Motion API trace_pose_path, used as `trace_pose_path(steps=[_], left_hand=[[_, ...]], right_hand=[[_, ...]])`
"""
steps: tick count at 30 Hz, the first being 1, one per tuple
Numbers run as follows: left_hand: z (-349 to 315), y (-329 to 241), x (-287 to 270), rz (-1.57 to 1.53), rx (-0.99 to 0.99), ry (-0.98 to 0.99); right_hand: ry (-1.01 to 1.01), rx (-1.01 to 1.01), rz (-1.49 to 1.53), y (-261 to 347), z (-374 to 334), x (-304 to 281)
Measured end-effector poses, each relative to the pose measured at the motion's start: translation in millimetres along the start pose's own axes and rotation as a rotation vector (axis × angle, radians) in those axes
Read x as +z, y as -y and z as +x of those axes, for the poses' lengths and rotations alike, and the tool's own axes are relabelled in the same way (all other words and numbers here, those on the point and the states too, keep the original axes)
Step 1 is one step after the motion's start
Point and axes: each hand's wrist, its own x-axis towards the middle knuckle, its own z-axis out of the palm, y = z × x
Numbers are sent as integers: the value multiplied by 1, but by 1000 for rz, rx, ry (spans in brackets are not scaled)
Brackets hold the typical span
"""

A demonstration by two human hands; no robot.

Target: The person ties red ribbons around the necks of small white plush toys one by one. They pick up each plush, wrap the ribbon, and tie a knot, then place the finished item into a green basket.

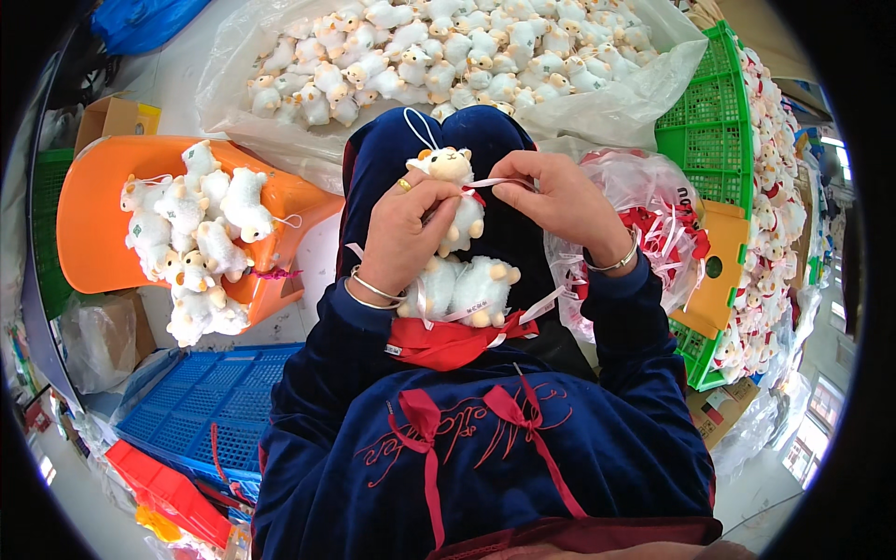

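A small white plush sheep (460, 227) with a cream face and a white hanging loop sits upright above my lap. My left hand (403, 229) is closed at its neck, thumb and fingers pinched beside a bit of red. From the neck a narrow pale ribbon (499, 181) runs to the right, and my right hand (565, 203) pinches its far part between thumb and fingers. Below, more white plush sheep (481, 291) lie on my lap against a red cloth (448, 343), with a loose pale ribbon end beside them.
An orange chair (103, 210) at the left bears several plush sheep. Ahead, a large heap of them (448, 56) lies on plastic sheeting. To the right are a bag of red pieces with ribbons (653, 233) and a green crate (714, 112). A blue crate (215, 401) stands lower left.
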Motion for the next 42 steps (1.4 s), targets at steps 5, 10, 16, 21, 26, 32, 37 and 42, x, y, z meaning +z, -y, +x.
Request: trace_pose_path(steps=[5,10,16,21,26,32,37,42], left_hand=[[0,3,3,73,89,-15],[1,5,4,101,132,-17],[-3,8,1,107,147,-35],[0,1,0,17,70,-8],[0,0,0,-15,27,-3],[2,-2,-1,8,29,-4],[0,1,2,3,30,-19],[0,-1,2,-1,33,-26]], right_hand=[[-102,-187,-141,7,11,3],[-16,-537,-626,36,39,7],[30,-845,-687,41,25,14],[13,-586,-539,-9,-24,12],[45,-422,-167,-13,-45,4],[-294,3,236,-17,-35,-8],[-126,172,308,-11,-17,23],[5,323,395,5,-9,26]])
